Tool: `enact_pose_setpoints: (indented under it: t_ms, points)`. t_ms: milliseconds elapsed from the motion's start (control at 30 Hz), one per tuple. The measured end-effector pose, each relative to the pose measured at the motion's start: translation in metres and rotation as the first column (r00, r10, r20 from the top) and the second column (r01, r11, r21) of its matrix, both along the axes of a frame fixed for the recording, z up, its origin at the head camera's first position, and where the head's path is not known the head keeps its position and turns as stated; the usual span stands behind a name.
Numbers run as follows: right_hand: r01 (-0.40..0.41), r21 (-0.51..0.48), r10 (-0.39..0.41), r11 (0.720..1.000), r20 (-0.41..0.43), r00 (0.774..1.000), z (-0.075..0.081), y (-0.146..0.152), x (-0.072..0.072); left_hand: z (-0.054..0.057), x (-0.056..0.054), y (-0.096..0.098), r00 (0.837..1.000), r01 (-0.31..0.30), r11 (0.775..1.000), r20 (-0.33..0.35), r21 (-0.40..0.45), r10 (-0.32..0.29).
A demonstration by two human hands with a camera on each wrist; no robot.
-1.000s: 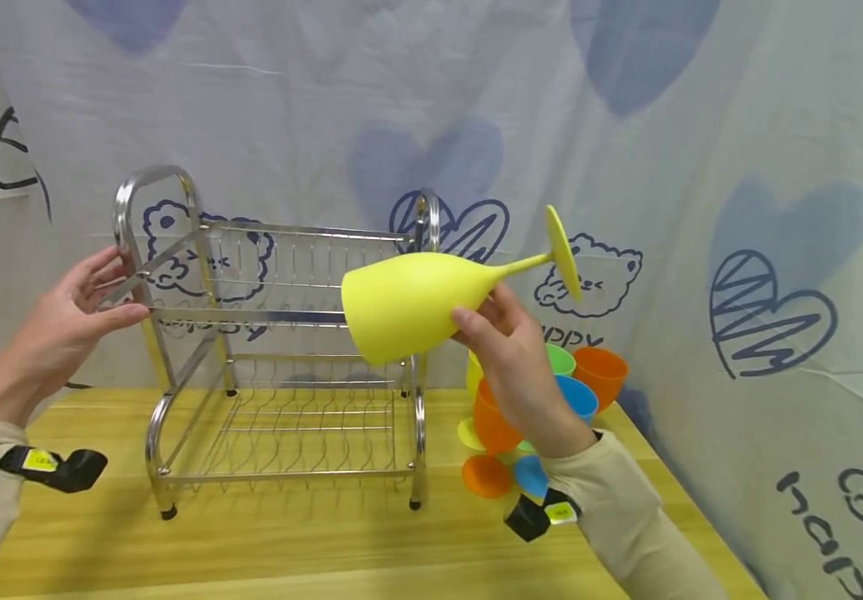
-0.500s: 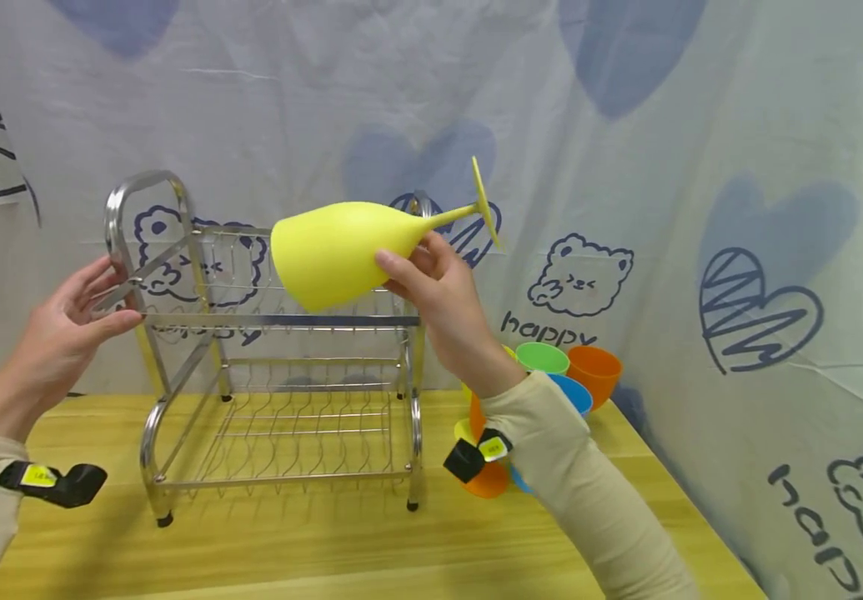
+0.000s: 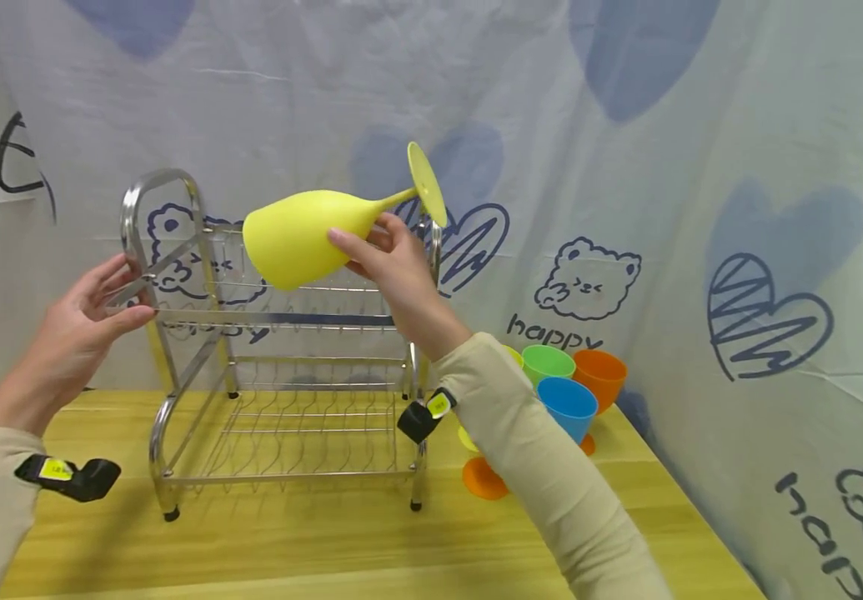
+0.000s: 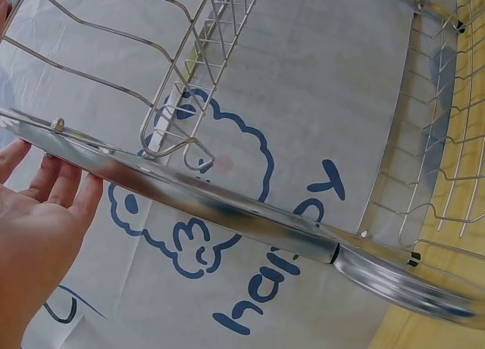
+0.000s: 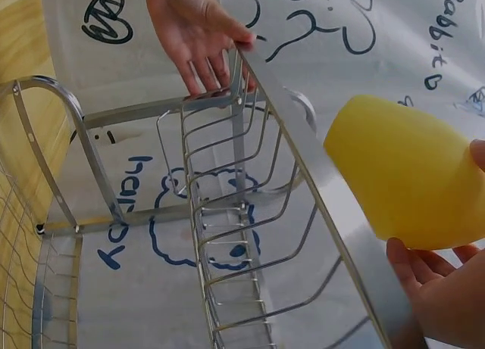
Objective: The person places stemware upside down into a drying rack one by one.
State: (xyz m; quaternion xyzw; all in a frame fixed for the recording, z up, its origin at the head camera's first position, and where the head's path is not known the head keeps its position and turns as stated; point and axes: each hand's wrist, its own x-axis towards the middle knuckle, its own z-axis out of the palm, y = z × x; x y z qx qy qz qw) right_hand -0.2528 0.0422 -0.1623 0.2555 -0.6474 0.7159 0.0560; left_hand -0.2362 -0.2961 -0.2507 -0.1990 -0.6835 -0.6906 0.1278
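Observation:
In the head view my right hand (image 3: 404, 279) holds a yellow plastic goblet (image 3: 307, 237) by the lower bowl near the stem. The goblet lies almost sideways in the air over the upper tier of a metal dish rack (image 3: 281, 317), its mouth to the left and its foot up to the right. My left hand (image 3: 74, 325) touches the rack's left side, thumb at the front corner. Its fingertips meet the outer face of the side rail (image 4: 204, 201) in the left wrist view. The yellow bowl (image 5: 409, 179) appears beyond the front rail in the right wrist view.
Right of the rack, several goblets stand on the wooden table (image 3: 288, 542), among them a blue goblet (image 3: 568, 407), a green goblet (image 3: 549, 363) and an orange goblet (image 3: 600, 377). My right sleeve partly hides them. A printed curtain (image 3: 521, 100) hangs behind.
My right hand has carried the yellow goblet left and upward, from the rack's right side to above its upper tier. My left hand has stayed on the rack's left side.

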Motion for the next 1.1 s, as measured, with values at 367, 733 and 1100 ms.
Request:
enact_pose_setpoints:
  t_ms: [367,733,1100]
  points:
    - [0.091,0.189,-0.086,0.978,-0.032,0.996,0.001,-0.042,-0.022,-0.004,0.000,0.002,1.000,-0.004,1.000,-0.030,0.025,0.005]
    - [0.177,0.367,-0.158,0.913,-0.082,0.984,0.002,-0.083,-0.027,-0.002,0.002,0.003,0.998,-0.045,0.999,-0.037,0.002,0.045]
    - [0.262,0.529,-0.244,0.807,-0.105,0.964,0.002,-0.104,-0.031,-0.008,-0.003,0.008,0.997,0.030,0.994,-0.072,0.110,-0.022]
